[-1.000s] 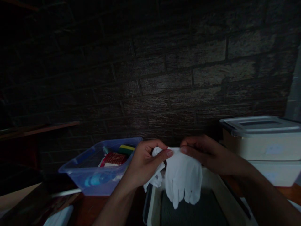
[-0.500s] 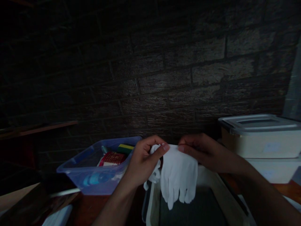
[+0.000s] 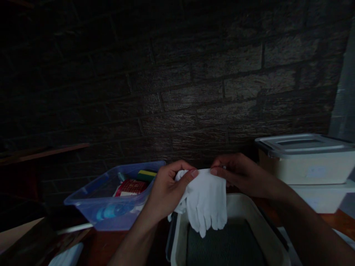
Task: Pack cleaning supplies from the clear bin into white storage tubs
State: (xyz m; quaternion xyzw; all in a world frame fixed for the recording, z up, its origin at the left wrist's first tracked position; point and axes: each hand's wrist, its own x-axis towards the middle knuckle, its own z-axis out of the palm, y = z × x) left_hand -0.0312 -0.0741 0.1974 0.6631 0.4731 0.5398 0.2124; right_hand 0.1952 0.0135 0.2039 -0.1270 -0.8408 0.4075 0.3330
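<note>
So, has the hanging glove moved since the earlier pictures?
Yes: against the open white box, the hanging glove has shifted slightly to the left and up.

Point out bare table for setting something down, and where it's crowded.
Bare table shows in front of the blue basket, between a white item and the left forearm. A thin strip shows in front of the stacked boxes, by the right forearm. Crowded: inside the basket, and mid-table, where the white glove hangs over the open box.
</note>
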